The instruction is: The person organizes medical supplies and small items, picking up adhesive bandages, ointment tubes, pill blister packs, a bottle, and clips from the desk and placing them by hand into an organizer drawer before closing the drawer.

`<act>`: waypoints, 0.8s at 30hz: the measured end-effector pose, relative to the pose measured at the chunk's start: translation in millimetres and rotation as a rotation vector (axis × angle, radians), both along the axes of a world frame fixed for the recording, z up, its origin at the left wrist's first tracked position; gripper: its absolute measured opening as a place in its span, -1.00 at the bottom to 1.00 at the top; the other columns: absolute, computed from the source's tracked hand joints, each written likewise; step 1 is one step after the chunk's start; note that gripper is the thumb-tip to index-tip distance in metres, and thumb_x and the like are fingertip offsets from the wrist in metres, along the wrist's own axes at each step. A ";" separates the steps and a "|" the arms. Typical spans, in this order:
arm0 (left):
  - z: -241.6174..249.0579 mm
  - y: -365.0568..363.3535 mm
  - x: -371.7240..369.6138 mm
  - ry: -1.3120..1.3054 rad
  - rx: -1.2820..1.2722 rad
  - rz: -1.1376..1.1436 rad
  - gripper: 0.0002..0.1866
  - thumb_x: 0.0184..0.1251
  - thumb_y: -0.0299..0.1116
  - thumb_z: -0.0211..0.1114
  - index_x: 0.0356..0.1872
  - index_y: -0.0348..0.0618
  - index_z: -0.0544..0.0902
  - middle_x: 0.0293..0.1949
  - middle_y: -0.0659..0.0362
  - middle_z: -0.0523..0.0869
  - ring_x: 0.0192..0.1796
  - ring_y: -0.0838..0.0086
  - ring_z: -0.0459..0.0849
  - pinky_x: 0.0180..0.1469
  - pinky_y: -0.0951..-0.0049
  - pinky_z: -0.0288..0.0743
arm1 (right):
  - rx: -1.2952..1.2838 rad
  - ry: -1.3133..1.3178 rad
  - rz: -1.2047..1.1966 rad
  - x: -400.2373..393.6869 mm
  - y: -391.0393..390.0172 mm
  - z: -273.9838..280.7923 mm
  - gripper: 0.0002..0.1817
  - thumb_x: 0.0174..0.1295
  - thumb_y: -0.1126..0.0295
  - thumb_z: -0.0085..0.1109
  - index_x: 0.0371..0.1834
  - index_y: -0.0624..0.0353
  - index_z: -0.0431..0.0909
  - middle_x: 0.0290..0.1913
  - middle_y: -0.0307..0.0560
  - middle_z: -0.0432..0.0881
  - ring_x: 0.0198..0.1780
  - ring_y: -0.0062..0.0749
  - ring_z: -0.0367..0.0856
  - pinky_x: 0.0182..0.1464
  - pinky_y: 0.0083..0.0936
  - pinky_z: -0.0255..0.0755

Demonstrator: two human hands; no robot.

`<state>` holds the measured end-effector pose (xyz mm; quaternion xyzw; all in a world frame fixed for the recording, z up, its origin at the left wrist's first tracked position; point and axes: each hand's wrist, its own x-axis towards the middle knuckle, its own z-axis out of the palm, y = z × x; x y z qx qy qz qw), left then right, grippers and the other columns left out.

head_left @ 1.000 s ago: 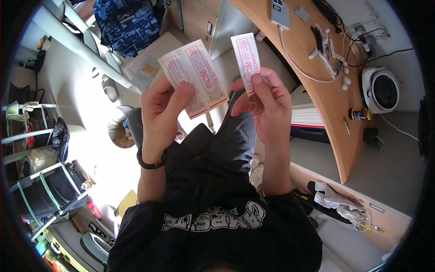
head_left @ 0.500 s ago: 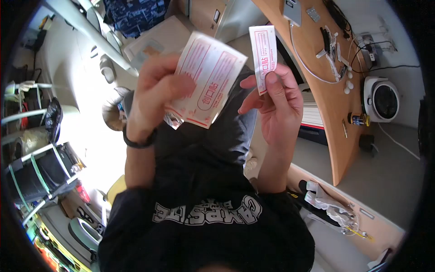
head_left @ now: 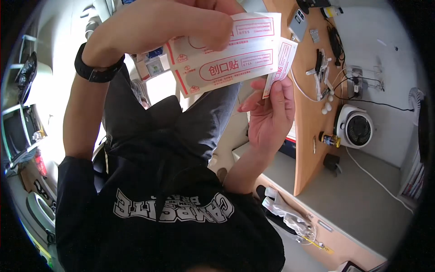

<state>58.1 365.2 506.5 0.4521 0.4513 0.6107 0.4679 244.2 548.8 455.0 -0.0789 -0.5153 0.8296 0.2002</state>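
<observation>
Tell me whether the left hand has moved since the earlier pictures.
Yes. Judged against the wooden desk, the left hand has moved higher in the view and closer to the desk's edge.

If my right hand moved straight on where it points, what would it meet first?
Beyond the narrow white red-printed wrapper your right hand holds, probably the curved brown wooden desk; depth is unclear.
</observation>
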 end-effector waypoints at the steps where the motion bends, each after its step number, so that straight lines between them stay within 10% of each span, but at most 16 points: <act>1: -0.1 0.1 -1.8 0.032 0.013 -0.011 -0.66 0.24 -0.30 0.28 -0.15 -0.46 0.62 -0.44 0.22 0.68 -0.46 0.72 0.50 -0.46 0.67 0.35 | 0.004 0.011 0.011 0.1 0.7 -1.1 -0.74 0.43 0.39 -0.19 0.04 0.32 0.36 -0.24 0.23 0.62 -0.55 -0.29 0.63 -0.53 -0.40 0.61; 24: 8.4 -3.8 2.2 0.131 -0.024 0.023 -0.68 0.24 -0.33 0.27 -0.17 -0.47 0.63 -0.48 0.22 0.68 -0.50 0.72 0.49 -0.49 0.65 0.35 | 0.014 0.026 0.018 -1.0 -3.2 -0.1 -0.73 0.44 0.39 -0.24 0.04 0.35 0.34 -0.24 0.19 0.62 -0.54 -0.32 0.63 -0.52 -0.36 0.61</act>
